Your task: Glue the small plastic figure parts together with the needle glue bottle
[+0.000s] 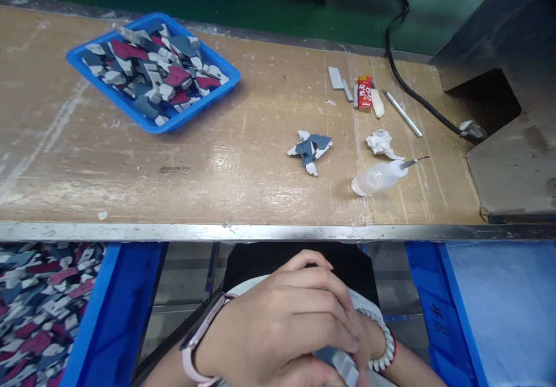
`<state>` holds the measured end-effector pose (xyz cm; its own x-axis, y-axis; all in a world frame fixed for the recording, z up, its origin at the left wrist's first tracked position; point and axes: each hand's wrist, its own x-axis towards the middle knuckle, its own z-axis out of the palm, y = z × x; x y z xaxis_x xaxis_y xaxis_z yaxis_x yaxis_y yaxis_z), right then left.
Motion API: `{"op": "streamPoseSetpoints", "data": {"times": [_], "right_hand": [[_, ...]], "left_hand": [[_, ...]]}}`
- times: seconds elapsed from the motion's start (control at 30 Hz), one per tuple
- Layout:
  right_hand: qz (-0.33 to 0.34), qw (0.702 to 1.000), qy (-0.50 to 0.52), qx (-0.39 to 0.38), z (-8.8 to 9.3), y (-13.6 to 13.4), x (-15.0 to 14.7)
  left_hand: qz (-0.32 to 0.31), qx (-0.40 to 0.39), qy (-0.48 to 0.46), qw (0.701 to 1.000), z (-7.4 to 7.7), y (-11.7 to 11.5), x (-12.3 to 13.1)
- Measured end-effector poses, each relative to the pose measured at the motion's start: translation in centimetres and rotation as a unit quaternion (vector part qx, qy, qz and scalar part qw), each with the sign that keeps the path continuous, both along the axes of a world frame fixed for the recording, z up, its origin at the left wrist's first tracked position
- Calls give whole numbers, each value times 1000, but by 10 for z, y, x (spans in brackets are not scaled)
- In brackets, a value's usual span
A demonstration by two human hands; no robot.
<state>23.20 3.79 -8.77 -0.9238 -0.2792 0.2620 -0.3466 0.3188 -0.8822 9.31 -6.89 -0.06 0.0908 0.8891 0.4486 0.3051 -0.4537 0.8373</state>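
Observation:
Low in front of my body, my left hand [286,323], with a pink watch band at its wrist, is closed round a small grey-and-white plastic piece [343,367]. One white end of the piece pokes out below the fingers. Behind it, my right hand [366,340] is mostly covered by the left, a white beaded bracelet at its wrist. Its visible edge presses against the same piece. On the bench ahead lie a few similar grey-and-white pieces [308,149]. Right of them, a translucent squeeze bottle [377,177] with a thin metal needle tip lies on its side.
A blue tray [182,121] heaped with grey, white and maroon pieces sits at the back left. Toward the back right are a red lighter [364,93], a metal craft knife [403,113] and crumpled tissue [381,142]. Blue bins [110,317] flank my lap. A metal box [512,167] stands right.

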Motion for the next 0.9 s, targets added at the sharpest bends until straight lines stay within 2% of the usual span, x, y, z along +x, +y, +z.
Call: {"op": "streamPoseSetpoints", "data": {"times": [0.07, 0.13, 0.3, 0.57, 0.9], "right_hand": [[-23, 993, 104, -59, 4, 5, -3], [-50, 981, 163, -96, 8, 6, -5], [-44, 990, 111, -81, 18, 4, -5], [-71, 983, 99, -136, 31, 2, -9], [-109, 976, 125, -141, 26, -1, -9]], "left_hand": [[1, 0, 3, 1000, 0, 0, -1], [0, -1, 1, 1000, -1, 1, -2], [-7, -5, -22, 1000, -4, 3, -2], [-6, 2, -34, 999, -5, 3, -4], [-3, 6, -40, 999, -6, 4, 0]]}}
